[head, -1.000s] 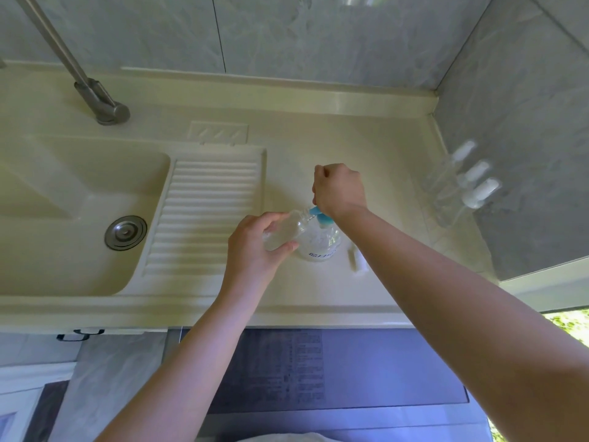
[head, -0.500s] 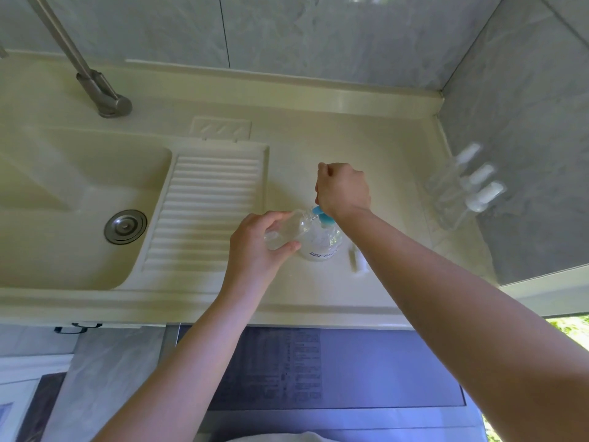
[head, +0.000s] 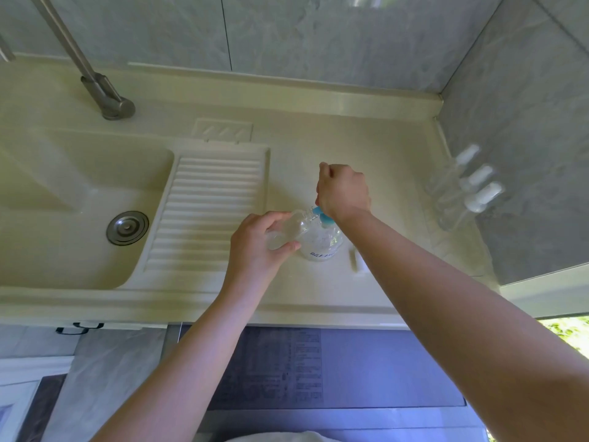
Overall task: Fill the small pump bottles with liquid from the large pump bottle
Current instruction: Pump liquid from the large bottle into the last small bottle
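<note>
Filling step: left hand [head: 255, 247] is gripping a tilted small bottle [head: 288, 232] at the large bottle [head: 322, 242] on the table [head: 318, 145]. Right hand [head: 342, 191], fingers curled, is pressing the blue pump [head: 322, 215]. Next likely needs the mouth held under the spout.

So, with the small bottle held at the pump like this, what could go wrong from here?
1. The left hand holds the small bottle tilted, its neck at the blue pump spout; if they are misaligned, liquid may run onto the counter.
2. The right hand presses from above on the large bottle, which nothing else steadies, so it could tip.
3. The loose white cap lies under the right forearm and might be knocked away.
</note>
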A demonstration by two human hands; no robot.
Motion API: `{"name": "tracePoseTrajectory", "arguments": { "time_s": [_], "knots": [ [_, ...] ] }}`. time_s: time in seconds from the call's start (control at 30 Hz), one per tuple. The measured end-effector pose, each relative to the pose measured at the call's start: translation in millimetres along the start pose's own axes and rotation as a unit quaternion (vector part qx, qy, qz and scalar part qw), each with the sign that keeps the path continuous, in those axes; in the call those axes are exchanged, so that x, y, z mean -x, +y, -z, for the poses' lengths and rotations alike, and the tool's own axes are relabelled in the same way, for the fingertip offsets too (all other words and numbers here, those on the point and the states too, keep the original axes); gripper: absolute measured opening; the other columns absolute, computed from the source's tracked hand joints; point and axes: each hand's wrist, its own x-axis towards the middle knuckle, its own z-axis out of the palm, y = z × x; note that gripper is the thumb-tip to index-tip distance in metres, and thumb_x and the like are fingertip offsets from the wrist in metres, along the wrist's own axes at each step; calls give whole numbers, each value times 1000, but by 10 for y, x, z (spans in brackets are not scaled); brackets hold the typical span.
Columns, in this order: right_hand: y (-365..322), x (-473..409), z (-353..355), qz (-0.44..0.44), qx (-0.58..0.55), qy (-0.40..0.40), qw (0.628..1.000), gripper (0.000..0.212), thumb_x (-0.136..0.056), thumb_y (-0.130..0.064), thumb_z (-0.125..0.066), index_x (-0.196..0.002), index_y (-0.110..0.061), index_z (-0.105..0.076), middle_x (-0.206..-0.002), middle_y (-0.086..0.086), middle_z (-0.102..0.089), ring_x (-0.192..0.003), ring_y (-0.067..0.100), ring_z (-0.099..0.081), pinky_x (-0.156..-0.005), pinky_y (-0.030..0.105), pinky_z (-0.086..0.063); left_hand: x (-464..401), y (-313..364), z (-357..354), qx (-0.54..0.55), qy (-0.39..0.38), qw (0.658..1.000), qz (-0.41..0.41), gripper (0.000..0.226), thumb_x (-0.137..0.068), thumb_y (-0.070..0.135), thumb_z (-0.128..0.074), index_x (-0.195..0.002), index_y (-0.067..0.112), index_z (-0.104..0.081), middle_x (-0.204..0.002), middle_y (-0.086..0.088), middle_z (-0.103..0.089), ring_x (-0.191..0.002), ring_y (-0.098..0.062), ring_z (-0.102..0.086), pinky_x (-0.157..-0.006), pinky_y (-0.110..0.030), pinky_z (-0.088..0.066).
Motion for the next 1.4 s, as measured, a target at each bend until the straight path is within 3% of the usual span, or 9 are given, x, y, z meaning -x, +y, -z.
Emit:
{"name": "tracePoseTrajectory", "arguments": {
  "time_s": [0.23,0.43,0.63,1.07,1.2,1.4],
  "knots": [
    [-4,-53,91,-15,-36,-52,998,46,-92,-36,-32,-79,-13,-69,-65,-2,-73,-79,24,-69,-81,33,-55,-12,2,5,-5,3,1000,-6,48,-69,12,-87,-110,28,-69,-94,9,-59,-90,9,-55,-81,1,-33],
    [21,-31,10,8,1,-10,1000,46,-91,-38,-29,-75,-13,-65,-81,8,-71,-78,32,-67,-79,36,-56,-29,7,-26,-1,0,1000,0,50,-68,12,-87,-106,36,-65,-94,12,-58,-91,1,-59,-82,0,-34],
    [-8,-28,16,18,-4,-21,1000,52,-90,-45,-26,-76,-15,-66,-81,7,-72,-78,31,-67,-81,38,-56,-37,15,-23,-14,0,1000,-4,47,-68,11,-87,-109,24,-70,-95,7,-59,-85,15,-53,-80,1,-33],
    [10,1,7,-1,-58,4,998,53,-88,-47,-26,-71,-13,-63,-76,8,-72,-77,33,-67,-82,40,-57,-10,6,15,-12,-2,1000,0,49,-67,12,-88,-108,29,-67,-92,12,-57,-87,13,-53,-80,2,-33],
    [8,-35,62,-23,-74,-24,997,48,-93,-36,-30,-77,-10,-67,-65,2,-72,-77,26,-69,-80,35,-57,-2,15,2,-1,-4,1000,0,51,-68,11,-88,-105,35,-62,-95,7,-59,-89,6,-56,-81,1,-34],
    [-17,21,14,13,-27,8,1000,45,-92,-37,-29,-74,-12,-62,-78,11,-70,-74,33,-68,-77,39,-58,-13,1,-3,6,-5,1000,0,49,-68,10,-87,-106,32,-65,-94,11,-59,-89,8,-56,-81,1,-34]
  ]
}}
